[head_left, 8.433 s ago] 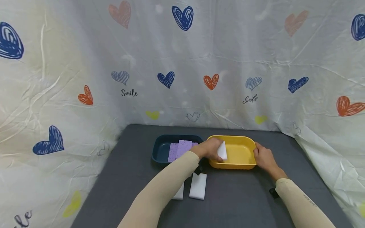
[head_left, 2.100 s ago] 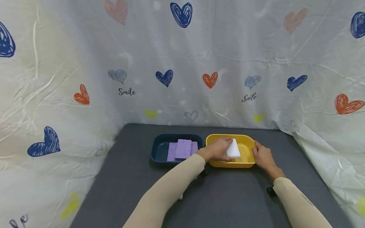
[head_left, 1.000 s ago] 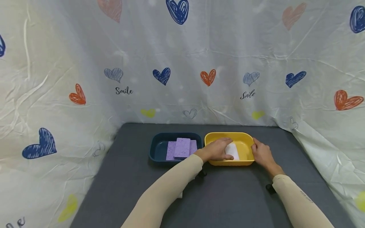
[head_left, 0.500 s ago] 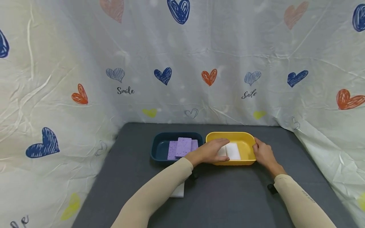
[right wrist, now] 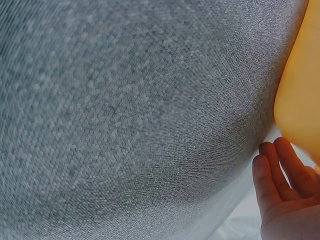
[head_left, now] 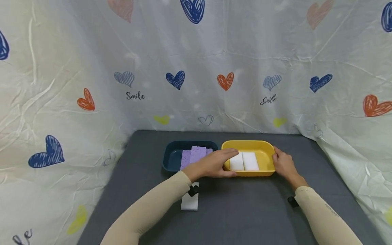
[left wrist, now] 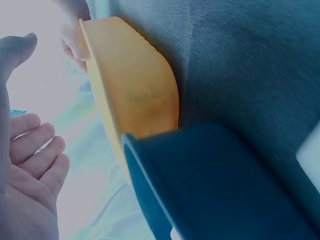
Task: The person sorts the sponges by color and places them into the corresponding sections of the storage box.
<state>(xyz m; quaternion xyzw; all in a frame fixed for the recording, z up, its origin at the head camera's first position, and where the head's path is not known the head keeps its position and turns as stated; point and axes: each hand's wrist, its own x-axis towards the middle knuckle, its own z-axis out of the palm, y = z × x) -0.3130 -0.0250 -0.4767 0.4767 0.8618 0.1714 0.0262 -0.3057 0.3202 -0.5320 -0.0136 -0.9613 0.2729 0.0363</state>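
My left hand (head_left: 212, 165), fingers spread and holding nothing, hovers at the near left corner of the yellow tray (head_left: 266, 160). In the left wrist view the palm (left wrist: 30, 185) shows bare, apart from the tray wall. Two white block sponges, a left one (head_left: 237, 162) and a right one (head_left: 250, 161), lie side by side in the yellow tray. My right hand (head_left: 284, 166) grips that tray's right rim, its fingers (right wrist: 287, 175) against the outside wall. Another white sponge (head_left: 190, 201) lies on the table, partly hidden by the left wrist.
A dark blue tray (head_left: 171, 158) stands left of the yellow one, with purple speckled sponges (head_left: 197, 154) inside, partly behind my left hand. The dark grey table (head_left: 245, 211) ends at a white curtain (head_left: 196, 102) printed with hearts.
My left hand laid a white sponge in the yellow tray beside another, let go and drew back left. More of the sponge on the table shows now. My right hand kept its grip on the rim.
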